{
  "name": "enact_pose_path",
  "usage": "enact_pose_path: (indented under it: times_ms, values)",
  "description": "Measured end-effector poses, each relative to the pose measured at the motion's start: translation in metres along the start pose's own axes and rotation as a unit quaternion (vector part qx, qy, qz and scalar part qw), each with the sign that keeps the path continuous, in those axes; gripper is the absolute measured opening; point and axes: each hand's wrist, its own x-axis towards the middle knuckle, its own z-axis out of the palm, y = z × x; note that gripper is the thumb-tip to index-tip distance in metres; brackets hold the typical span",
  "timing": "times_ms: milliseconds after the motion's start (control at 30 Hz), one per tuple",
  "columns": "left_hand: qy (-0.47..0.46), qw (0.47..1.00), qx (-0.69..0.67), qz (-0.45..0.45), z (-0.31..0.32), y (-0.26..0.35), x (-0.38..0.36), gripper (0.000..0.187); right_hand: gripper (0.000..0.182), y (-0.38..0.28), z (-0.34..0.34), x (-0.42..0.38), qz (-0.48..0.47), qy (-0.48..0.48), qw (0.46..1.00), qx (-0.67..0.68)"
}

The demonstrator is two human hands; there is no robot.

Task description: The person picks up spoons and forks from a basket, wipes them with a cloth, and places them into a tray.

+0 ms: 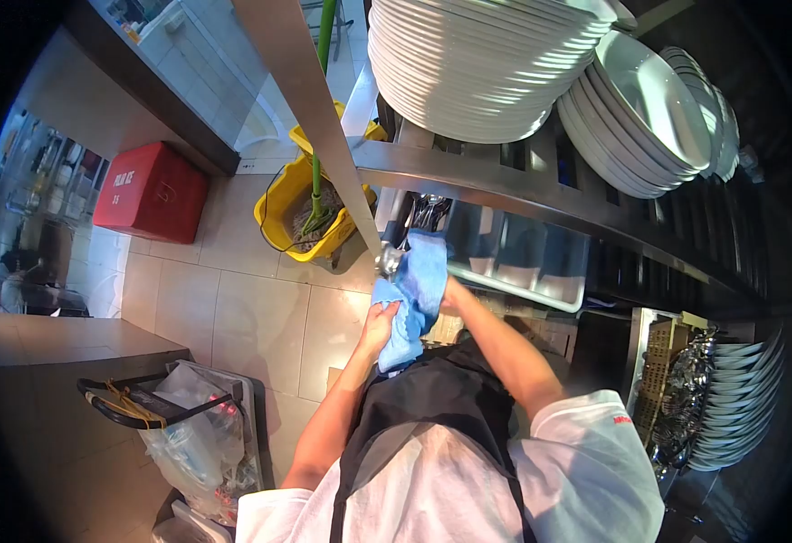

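Note:
A light blue cloth (425, 276) is bunched between my two hands in front of my black apron. My left hand (378, 328) is closed on its lower left folds, thumb on top. My right hand (452, 297) grips the cloth from the right side, its fingers mostly hidden behind it. Shiny metal (390, 261) shows at the cloth's left edge, beside the shelf post; what it belongs to is unclear. Just beyond the cloth, a grey compartment tray (584, 288) sits on the lower shelf, with cutlery (429, 213) in its left end.
Stacked white plates (477, 72) and white bowls (636, 109) fill the metal shelf (505, 181) above. A yellow mop bucket (269, 217) and a red box (153, 192) stand on the floor at left. A trolley (256, 425) with plastic bags is lower left; more plates (735, 407) are right.

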Motion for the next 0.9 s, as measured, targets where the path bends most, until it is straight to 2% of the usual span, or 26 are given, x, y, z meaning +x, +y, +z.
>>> enact_pose_path:
  times_ms: [33, 67, 100, 133, 167, 200, 267, 300, 333, 367, 400, 433, 467, 500, 533, 567, 633, 667, 700, 767, 800, 833, 867, 900]
  values:
    - [-0.032, 0.999, 0.016, -0.032, 0.006, 0.017, -0.008, 0.02, 0.021, 0.01, -0.006, 0.001, -0.011, 0.002, 1.0, -0.005]
    - [-0.063, 0.995, 0.033, -0.065, 0.009, 0.028, -0.014, 0.019, 0.021, 0.02, -0.011, 0.005, -0.074, 0.055, 0.995, -0.025]
    - [-0.063, 0.995, 0.035, -0.067, 0.007, 0.022, -0.012, 0.019, 0.02, 0.025, -0.005, 0.006, -0.137, 0.107, 0.984, -0.044]
    - [-0.067, 0.994, 0.021, -0.087, 0.005, 0.018, -0.009, 0.016, 0.02, 0.024, -0.002, 0.005, -0.138, 0.108, 0.984, -0.042]
    - [-0.073, 0.992, 0.007, -0.106, 0.003, 0.014, -0.005, 0.015, 0.019, 0.02, 0.001, 0.006, -0.201, 0.142, 0.966, -0.079]
    - [-0.074, 0.991, 0.008, -0.107, 0.003, 0.016, -0.011, 0.015, 0.019, 0.014, 0.006, 0.003, -0.261, 0.176, 0.942, -0.117]
    - [-0.084, 0.994, 0.058, -0.036, 0.004, 0.026, -0.022, 0.013, 0.018, -0.008, 0.023, -0.006, -0.289, 0.212, 0.928, -0.107]
    - [-0.084, 0.994, 0.059, -0.038, 0.005, 0.027, -0.024, 0.013, 0.018, -0.013, 0.025, -0.007, -0.311, 0.248, 0.912, -0.096]
    - [-0.033, 0.996, 0.078, -0.027, 0.008, 0.028, -0.024, 0.012, 0.018, -0.018, 0.028, -0.003, -0.312, 0.227, 0.921, -0.058]
    - [0.019, 0.995, 0.096, -0.016, 0.011, 0.029, -0.023, 0.012, 0.018, -0.017, 0.033, -0.003, -0.312, 0.227, 0.921, -0.056]
    - [0.033, 0.997, 0.058, -0.027, 0.02, 0.035, -0.024, 0.016, 0.017, -0.018, 0.043, -0.005, -0.296, 0.137, 0.944, 0.054]
    - [0.034, 0.997, 0.057, -0.026, 0.026, 0.038, -0.019, 0.016, 0.017, -0.018, 0.048, -0.004, -0.273, 0.043, 0.947, 0.161]
    - [0.064, 0.993, 0.098, -0.014, 0.031, 0.04, -0.017, 0.017, 0.019, -0.009, 0.045, -0.001, -0.184, -0.14, 0.916, 0.328]
    - [0.093, 0.986, 0.139, -0.003, 0.033, 0.041, -0.014, 0.019, 0.014, -0.003, 0.047, 0.004, -0.198, -0.036, 0.948, 0.247]
    - [0.093, 0.988, 0.121, -0.005, 0.028, 0.033, -0.004, 0.021, 0.013, 0.003, 0.06, 0.002, -0.195, 0.112, 0.964, 0.142]
    - [0.092, 0.988, 0.122, -0.004, 0.023, 0.024, 0.0, 0.021, 0.014, 0.01, 0.072, -0.004, -0.188, 0.257, 0.947, 0.034]
    - [0.127, 0.983, 0.133, 0.013, 0.02, 0.014, 0.006, 0.027, 0.018, 0.029, 0.076, -0.014, -0.197, 0.237, 0.951, -0.003]
    - [0.132, 0.986, 0.087, 0.049, 0.018, 0.006, 0.01, 0.033, 0.022, 0.036, 0.075, -0.016, -0.202, 0.221, 0.953, -0.037]
    - [0.132, 0.986, 0.086, 0.049, 0.014, 0.0, 0.011, 0.033, 0.022, 0.037, 0.064, -0.011, -0.202, 0.221, 0.953, -0.038]
    - [0.091, 0.988, 0.059, -0.108, 0.004, -0.008, 0.015, 0.04, 0.028, 0.031, 0.031, 0.002, -0.189, 0.177, 0.942, -0.214]
    - [0.12, 0.983, 0.079, -0.112, 0.0, -0.018, 0.017, 0.04, 0.021, 0.007, 0.037, 0.001, -0.152, 0.178, 0.949, -0.211]
    - [0.122, 0.983, 0.078, -0.113, -0.003, -0.019, 0.015, 0.04, 0.018, -0.013, 0.036, 0.008, -0.086, 0.08, 0.989, -0.087]
    - [0.087, 0.987, 0.07, -0.118, -0.007, -0.019, 0.012, 0.038, 0.015, -0.026, 0.025, 0.018, -0.034, 0.075, 0.996, -0.03]
    - [0.051, 0.989, 0.062, -0.122, -0.009, -0.018, 0.009, 0.037, 0.016, -0.035, 0.018, 0.031, 0.0, -0.041, 0.998, -0.046]
